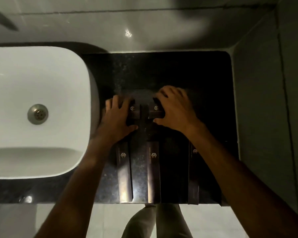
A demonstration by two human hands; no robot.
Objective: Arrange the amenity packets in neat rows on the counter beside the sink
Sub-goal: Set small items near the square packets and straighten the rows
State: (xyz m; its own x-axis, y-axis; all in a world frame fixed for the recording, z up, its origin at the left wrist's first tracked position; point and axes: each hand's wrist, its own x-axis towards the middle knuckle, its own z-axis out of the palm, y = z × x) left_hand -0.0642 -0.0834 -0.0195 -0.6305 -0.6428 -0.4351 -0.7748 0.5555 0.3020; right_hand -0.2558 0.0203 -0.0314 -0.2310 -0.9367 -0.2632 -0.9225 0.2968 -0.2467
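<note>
Three long packets (153, 170) are laid in a front row on the dark surface (205, 74) beside the sink (41, 69). Two small packets (156, 110) behind are gripped by left hand (118, 117) and right hand (175, 110); alignment is judged unfinished.

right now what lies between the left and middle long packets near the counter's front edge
Head view: only bare speckled black counter shows between the left long dark packet and the middle long dark packet; nothing else sits in that strip.

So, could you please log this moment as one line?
left hand on packet | right hand on packet | front row laid | sink left
</note>
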